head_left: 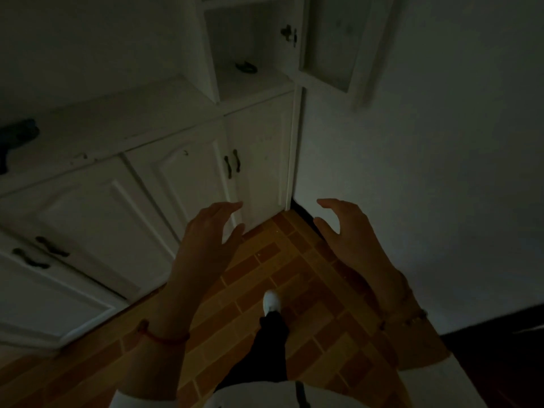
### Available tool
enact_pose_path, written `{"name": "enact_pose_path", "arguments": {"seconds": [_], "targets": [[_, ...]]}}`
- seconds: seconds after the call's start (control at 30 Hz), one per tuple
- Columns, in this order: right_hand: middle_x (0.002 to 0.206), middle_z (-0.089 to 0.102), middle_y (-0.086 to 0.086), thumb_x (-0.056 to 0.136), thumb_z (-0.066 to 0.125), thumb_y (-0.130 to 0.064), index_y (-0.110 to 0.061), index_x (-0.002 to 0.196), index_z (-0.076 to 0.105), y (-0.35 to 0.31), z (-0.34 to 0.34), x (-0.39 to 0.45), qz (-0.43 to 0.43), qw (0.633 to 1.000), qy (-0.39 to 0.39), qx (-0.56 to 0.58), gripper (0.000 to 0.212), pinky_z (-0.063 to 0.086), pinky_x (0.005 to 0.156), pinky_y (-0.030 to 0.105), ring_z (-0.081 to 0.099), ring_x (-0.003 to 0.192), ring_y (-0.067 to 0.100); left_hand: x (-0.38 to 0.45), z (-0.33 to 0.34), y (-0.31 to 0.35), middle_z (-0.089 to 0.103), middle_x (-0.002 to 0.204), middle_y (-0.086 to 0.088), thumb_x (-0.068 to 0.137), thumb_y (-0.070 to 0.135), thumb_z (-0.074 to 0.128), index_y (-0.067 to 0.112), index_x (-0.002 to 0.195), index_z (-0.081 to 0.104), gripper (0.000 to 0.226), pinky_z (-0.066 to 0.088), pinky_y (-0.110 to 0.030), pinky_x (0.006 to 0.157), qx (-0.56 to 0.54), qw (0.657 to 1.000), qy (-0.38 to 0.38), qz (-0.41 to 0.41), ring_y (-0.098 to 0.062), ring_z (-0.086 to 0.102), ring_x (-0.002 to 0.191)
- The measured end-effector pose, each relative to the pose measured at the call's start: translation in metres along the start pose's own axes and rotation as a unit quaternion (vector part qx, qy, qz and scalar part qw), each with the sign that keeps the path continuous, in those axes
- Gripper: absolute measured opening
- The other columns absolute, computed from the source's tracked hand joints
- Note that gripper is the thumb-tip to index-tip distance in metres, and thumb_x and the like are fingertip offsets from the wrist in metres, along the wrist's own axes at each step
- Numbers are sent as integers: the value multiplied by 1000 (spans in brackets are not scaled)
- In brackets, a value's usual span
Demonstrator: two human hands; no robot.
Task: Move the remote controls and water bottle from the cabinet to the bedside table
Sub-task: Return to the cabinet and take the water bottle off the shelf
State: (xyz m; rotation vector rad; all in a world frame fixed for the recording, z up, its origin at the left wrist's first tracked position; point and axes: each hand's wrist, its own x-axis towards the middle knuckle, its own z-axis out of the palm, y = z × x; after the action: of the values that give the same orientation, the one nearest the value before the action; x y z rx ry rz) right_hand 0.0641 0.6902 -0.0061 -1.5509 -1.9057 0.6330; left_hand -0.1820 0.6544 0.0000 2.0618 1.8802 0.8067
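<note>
The room is dim. A white cabinet (123, 119) runs along the left, with a countertop and closed lower doors. My left hand (206, 234) and my right hand (350, 231) hang in front of me over the floor, both empty with fingers spread. They are below the countertop level and to the right of the lower doors. A dark object (14, 139) lies on the countertop at the far left edge; I cannot tell what it is. No remote control or water bottle is recognisable.
An upper shelf unit (250, 81) holds a small dark curved item (246, 67); its glass door (335, 42) stands open to the right. A white wall (426, 172) is on the right. Orange brick-pattern floor (294, 290) lies below, with my foot (271, 301) on it.
</note>
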Motion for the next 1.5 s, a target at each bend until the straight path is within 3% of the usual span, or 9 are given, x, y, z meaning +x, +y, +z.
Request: {"name": "enact_pose_path", "arguments": {"seconds": [0.23, 0.43, 0.63, 0.83, 0.93, 1.03, 1.13, 1.4, 1.5], "targets": [[135, 53, 6, 93, 55, -28, -16, 134, 49, 36, 12, 151, -14, 1000, -16, -6, 43, 26, 101, 19, 42, 128, 17, 140, 31, -26, 58, 131, -3, 94, 30, 53, 21, 132, 52, 40, 43, -42, 103, -8, 1000, 20, -8, -22, 53, 120], [136, 52, 5, 93, 54, -30, -18, 134, 48, 36, -1, 293, -58, 998, -9, -15, 43, 28, 102, 22, 43, 129, 18, 272, 31, -34, 58, 128, 0, 93, 25, 55, 21, 132, 52, 39, 30, -21, 95, -1, 999, 48, -16, -18, 54, 113], [132, 54, 5, 93, 55, -28, -16, 132, 49, 34, -8, 396, -91, 996, 8, -2, 42, 28, 100, 21, 45, 126, 19, 370, 29, -43, 57, 131, -2, 93, 25, 57, 20, 133, 52, 40, 39, -34, 105, -2, 997, 72, 5, -19, 52, 120], [134, 52, 4, 93, 55, -28, -18, 133, 48, 39, -10, 479, -107, 994, -6, 17, 42, 26, 99, 17, 42, 127, 18, 447, 30, -47, 57, 131, -3, 94, 24, 56, 17, 133, 52, 40, 32, -19, 100, 12, 996, 93, 10, -17, 53, 118], [135, 52, 4, 92, 56, -29, -17, 133, 49, 38, -16, 528, -136, 990, -5, 36, 43, 33, 106, 26, 44, 128, 19, 489, 26, -43, 57, 131, -2, 93, 23, 57, 17, 133, 53, 41, 29, -10, 97, 9, 992, 126, 13, -15, 53, 117], [134, 54, 4, 92, 57, -28, -18, 132, 50, 28, -30, 579, -168, 984, 11, 54, 42, 39, 108, 38, 46, 126, 20, 535, 17, -37, 58, 130, -3, 93, 26, 56, 16, 133, 53, 41, 38, -19, 100, 12, 987, 159, 25, -17, 55, 116], [133, 56, 4, 92, 57, -27, -15, 130, 52, 11, -47, 633, -204, 975, 48, 70, 40, 40, 107, 36, 50, 123, 20, 583, 4, -29, 58, 131, -3, 92, 28, 55, 16, 133, 52, 43, 44, -31, 102, 12, 980, 194, 37, -19, 56, 117], [131, 57, 8, 93, 56, -26, -9, 130, 52, -59, -84, 768, -243, 956, 103, 125, 40, 41, 99, 26, 53, 116, 19, 707, -39, -24, 60, 128, -7, 89, 23, 62, 12, 132, 54, 45, 30, -11, 92, 41, 964, 260, 26, -21, 57, 114], [132, 55, 11, 93, 56, -25, -6, 130, 50, -77, -88, 816, -244, 956, 102, 130, 42, 41, 94, 24, 54, 118, 23, 749, -51, -25, 58, 132, -5, 90, 31, 60, 14, 135, 50, 49, 34, -16, 92, 69, 967, 246, 4, -19, 57, 116]]}}
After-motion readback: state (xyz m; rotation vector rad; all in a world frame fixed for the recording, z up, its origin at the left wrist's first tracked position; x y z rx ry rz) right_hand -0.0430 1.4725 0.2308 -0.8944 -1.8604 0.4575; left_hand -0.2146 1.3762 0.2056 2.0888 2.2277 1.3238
